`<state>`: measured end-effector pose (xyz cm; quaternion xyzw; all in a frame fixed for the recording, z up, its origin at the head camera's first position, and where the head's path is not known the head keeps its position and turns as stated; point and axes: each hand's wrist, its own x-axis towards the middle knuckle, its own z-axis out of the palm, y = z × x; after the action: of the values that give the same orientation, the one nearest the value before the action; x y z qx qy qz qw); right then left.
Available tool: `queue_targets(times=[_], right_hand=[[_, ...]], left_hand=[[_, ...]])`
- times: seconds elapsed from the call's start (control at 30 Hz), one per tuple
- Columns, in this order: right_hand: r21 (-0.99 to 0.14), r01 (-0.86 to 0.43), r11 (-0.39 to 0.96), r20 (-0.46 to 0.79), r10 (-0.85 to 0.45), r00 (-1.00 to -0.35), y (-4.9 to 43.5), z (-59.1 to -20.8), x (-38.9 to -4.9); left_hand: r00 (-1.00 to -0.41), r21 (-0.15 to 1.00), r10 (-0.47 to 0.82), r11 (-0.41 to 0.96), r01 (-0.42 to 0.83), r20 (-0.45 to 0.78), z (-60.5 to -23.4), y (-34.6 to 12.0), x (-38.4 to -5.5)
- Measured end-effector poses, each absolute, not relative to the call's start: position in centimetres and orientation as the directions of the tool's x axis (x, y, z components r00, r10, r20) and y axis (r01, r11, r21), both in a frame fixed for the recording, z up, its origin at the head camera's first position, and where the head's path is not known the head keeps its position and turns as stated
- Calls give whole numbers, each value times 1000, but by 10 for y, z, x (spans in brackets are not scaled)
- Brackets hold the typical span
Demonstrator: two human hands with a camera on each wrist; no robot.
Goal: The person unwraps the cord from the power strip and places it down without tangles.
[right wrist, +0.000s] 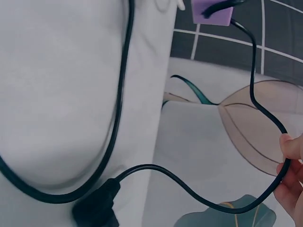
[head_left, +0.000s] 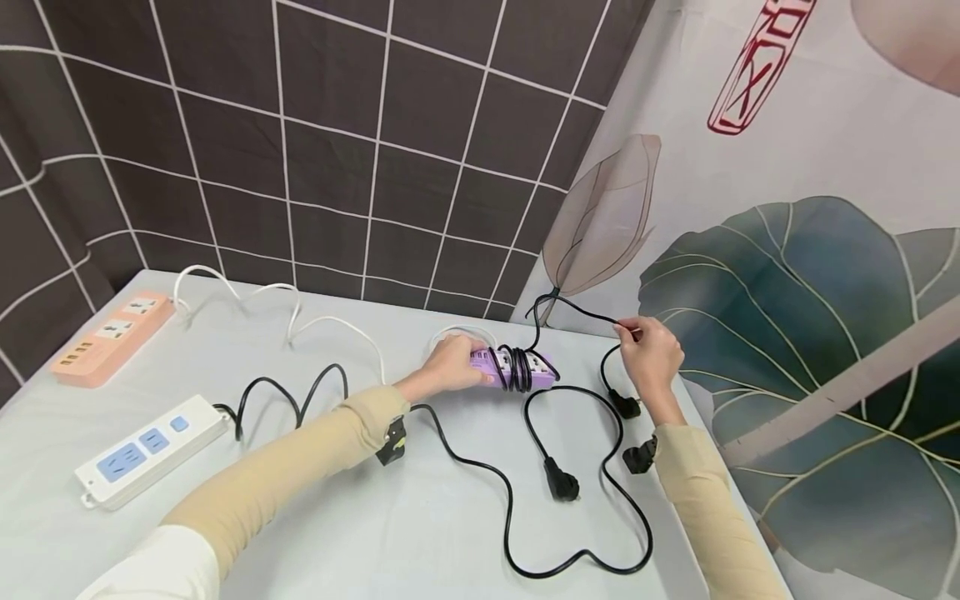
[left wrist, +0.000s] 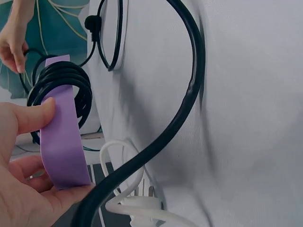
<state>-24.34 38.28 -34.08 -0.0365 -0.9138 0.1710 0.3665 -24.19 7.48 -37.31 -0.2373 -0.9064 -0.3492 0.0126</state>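
Note:
My left hand (head_left: 450, 365) grips one end of a purple power strip (left wrist: 65, 142), with the thumb on one face and fingers around the other side. Several turns of black cord (head_left: 517, 371) are wound about the strip's middle. In the head view the strip's sockets face up, close over the far part of the table. To its right, my raised right hand (head_left: 651, 354) pinches the cord's loose length between thumb and fingers. From there the cord drops to a black plug (head_left: 624, 404), which hangs near the table's right edge.
On the left of the table (head_left: 450, 517) lie a white power strip (head_left: 150, 454) with blue sockets and an orange power strip (head_left: 112, 340). A long black cord curves across the front to a plug (head_left: 561, 481). Another black plug (head_left: 640, 457) sits beside the right sleeve. Curtains hang behind.

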Motion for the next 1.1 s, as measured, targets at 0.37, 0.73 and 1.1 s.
queue_targets(times=[0.37, 0.73, 1.1], right_hand=[[-364, -57, 930, 669, 218, -711, 378, -325, -247], [-366, -103, 925, 720, 212, -661, 383, -314, -237], [-372, -118, 921, 760, 229, -608, 387, -300, -229]], left_hand=[[-864, 606, 469, 639, 474, 181, -375, 81, -239], [-865, 583, 476, 662, 472, 160, -373, 79, -242], [-865, 561, 475, 676, 478, 164, -376, 73, -249]])
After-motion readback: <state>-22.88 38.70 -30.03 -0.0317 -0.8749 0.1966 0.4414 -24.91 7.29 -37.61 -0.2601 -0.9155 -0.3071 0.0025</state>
